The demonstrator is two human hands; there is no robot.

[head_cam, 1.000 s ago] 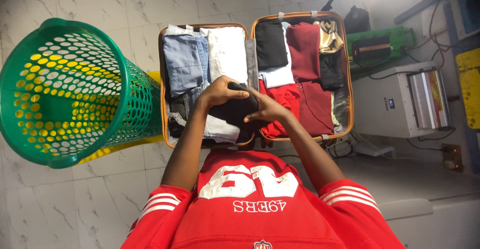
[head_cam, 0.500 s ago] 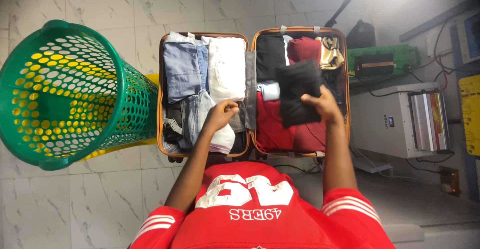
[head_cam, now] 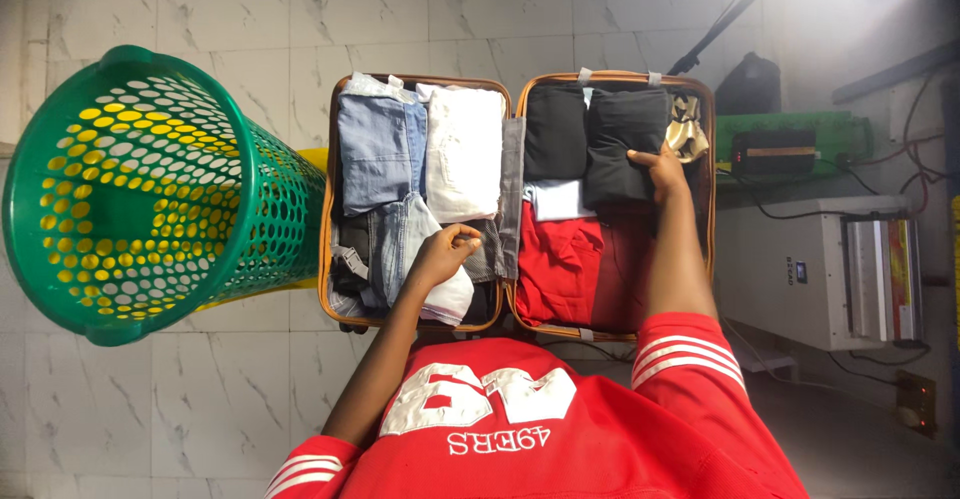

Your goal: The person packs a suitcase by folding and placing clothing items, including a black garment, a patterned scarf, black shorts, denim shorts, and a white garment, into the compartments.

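An open brown-rimmed hard suitcase lies on the pale marble-tiled floor, with a green perforated plastic laundry basket tipped over just to its left. Its left half holds folded blue denim jeans beside a folded white cloth; a folded black garment lies in its right half, behind a red garment

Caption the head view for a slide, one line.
Right hand presses a folded black garment into the open suitcase; left hand rests on pale clothes beside a green basket.

Tiled floor: open suitcase, green basket on it.
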